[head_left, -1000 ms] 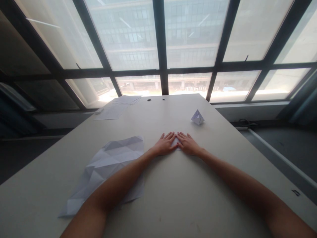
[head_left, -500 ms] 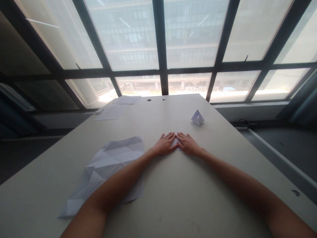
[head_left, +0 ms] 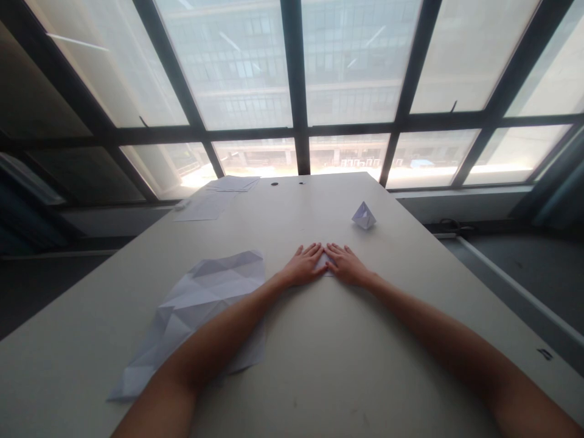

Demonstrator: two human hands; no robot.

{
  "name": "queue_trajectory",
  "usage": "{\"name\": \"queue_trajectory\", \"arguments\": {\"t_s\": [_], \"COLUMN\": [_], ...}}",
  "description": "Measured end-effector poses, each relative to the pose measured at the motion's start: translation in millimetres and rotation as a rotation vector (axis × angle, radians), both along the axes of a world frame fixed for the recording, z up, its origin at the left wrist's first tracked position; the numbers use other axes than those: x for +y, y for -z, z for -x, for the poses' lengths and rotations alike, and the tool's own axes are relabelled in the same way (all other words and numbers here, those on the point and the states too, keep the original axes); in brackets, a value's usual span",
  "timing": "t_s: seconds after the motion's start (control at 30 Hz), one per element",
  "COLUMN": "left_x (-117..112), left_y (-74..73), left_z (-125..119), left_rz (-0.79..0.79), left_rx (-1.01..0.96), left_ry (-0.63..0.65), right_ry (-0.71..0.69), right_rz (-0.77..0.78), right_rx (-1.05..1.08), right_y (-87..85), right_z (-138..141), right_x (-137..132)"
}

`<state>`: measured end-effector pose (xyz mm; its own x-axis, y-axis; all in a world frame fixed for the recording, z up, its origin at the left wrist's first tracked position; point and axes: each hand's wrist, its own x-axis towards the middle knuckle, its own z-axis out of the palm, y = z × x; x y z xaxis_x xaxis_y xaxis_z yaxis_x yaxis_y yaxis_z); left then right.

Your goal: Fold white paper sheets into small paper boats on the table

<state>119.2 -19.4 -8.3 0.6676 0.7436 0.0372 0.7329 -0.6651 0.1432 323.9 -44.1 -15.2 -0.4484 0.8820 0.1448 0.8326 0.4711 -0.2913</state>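
A small folded piece of white paper [head_left: 325, 263] lies flat on the white table [head_left: 314, 340], mostly covered by my hands. My left hand [head_left: 306, 264] rests palm down on its left side with the fingers stretched out. From the other side my right hand [head_left: 345, 264] presses on it, also flat, and the fingertips of both hands nearly meet. Only a small patch of the paper shows between the thumbs and forefingers. Beyond my right hand stands a folded paper shape with pointed corners [head_left: 364, 216].
A large creased sheet of paper [head_left: 214, 283] lies at the left, partly under my left forearm. Farther back on the left are several flat sheets [head_left: 203, 205]. Two small holes sit near the table's far edge, before a large framed window [head_left: 342, 61].
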Motion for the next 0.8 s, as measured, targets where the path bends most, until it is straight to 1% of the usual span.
{"name": "queue_trajectory", "arguments": {"t_s": [0.27,0.8], "left_x": [-0.3,3.3], "left_y": [-0.3,3.9], "left_z": [0.1,0.1], "left_rz": [0.007,-0.007], "left_rx": [-0.008,-0.022], "left_ry": [0.002,0.012], "right_ry": [0.002,0.000], "right_rz": [0.011,0.020], "right_rx": [0.001,0.009], "right_y": [-1.0,-0.8], "right_z": [0.0,0.1], "right_x": [0.1,0.1]}}
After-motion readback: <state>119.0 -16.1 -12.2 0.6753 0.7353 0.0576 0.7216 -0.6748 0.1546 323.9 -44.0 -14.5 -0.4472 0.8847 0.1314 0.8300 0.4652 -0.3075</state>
